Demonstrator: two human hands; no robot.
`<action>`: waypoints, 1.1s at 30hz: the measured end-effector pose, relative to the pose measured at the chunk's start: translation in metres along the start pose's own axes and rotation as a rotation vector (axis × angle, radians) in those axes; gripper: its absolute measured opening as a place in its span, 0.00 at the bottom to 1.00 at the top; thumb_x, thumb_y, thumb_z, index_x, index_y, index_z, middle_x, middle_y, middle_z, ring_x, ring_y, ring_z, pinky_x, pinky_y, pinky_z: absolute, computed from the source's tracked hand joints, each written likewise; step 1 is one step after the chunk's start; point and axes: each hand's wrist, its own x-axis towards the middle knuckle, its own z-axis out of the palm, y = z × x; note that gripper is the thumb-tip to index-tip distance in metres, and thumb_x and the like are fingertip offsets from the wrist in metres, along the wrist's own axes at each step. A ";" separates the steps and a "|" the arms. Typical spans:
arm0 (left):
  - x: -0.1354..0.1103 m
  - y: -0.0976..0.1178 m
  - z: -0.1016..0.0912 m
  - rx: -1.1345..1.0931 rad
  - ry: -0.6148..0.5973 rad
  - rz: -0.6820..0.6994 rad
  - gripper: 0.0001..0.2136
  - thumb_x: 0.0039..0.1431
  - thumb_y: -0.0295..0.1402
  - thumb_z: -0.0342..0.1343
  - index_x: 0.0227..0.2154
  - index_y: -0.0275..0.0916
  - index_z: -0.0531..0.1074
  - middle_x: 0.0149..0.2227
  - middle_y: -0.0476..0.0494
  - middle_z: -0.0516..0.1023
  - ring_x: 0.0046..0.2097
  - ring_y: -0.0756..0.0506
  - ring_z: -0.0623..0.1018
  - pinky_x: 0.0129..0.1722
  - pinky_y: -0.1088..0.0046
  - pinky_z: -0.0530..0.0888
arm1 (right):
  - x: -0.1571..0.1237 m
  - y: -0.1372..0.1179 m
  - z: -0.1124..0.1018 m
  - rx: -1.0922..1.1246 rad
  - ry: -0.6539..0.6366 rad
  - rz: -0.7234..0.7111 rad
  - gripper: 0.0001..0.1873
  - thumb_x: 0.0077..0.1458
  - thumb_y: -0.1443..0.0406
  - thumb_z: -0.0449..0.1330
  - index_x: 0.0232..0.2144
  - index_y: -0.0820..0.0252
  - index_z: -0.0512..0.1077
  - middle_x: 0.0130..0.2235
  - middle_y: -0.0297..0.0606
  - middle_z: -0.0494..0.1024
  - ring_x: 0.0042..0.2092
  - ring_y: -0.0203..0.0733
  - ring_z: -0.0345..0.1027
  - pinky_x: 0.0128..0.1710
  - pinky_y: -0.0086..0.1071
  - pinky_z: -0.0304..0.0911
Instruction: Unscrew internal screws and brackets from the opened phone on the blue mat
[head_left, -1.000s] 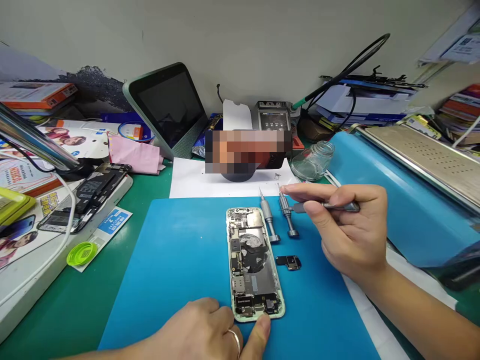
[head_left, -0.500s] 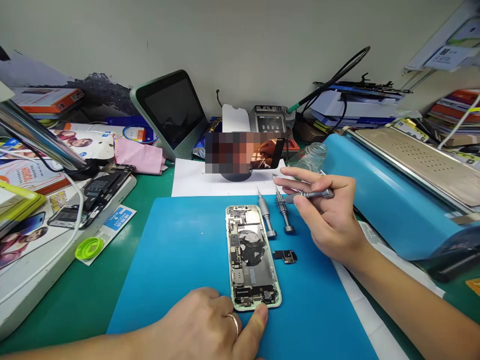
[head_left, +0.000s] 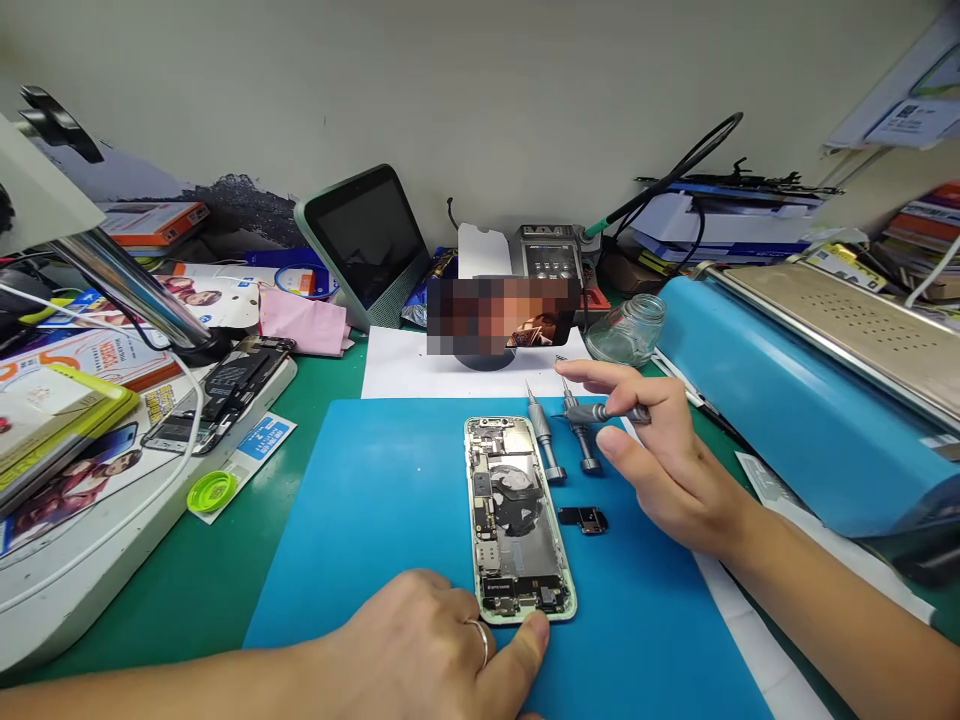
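Observation:
An opened phone [head_left: 517, 517] with its insides showing lies lengthwise on a blue mat [head_left: 360, 520]. My left hand [head_left: 427, 645] rests at its near end, fingers curled, thumb pressed to the bottom edge. My right hand [head_left: 660, 460] hovers right of the phone's far end and pinches a slim grey screwdriver [head_left: 611, 411] held level, tip pointing left. Two more grey screwdrivers [head_left: 545, 447] [head_left: 583, 440] lie on the mat beside the phone. A small black part [head_left: 583, 519] sits to the phone's right.
A glass jar [head_left: 626, 328] and a white paper sheet [head_left: 405, 365] lie behind the mat. A blue machine [head_left: 795, 390] stands at the right. Another opened phone [head_left: 225, 390], a green cap [head_left: 212, 492] and a tilted tablet [head_left: 367, 245] are at the left.
My right hand has lowered slightly toward the two lying screwdrivers, still pinching its screwdriver. My head shifted, so the scene slid a little right. My left hand stayed at the phone's near end.

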 end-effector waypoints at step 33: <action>0.003 0.011 -0.025 0.051 -0.274 0.005 0.21 0.71 0.36 0.57 0.56 0.21 0.72 0.23 0.47 0.78 0.21 0.43 0.76 0.16 0.64 0.71 | 0.007 0.002 -0.004 -0.299 -0.134 -0.071 0.16 0.70 0.65 0.56 0.55 0.47 0.78 0.63 0.37 0.78 0.65 0.56 0.71 0.66 0.53 0.68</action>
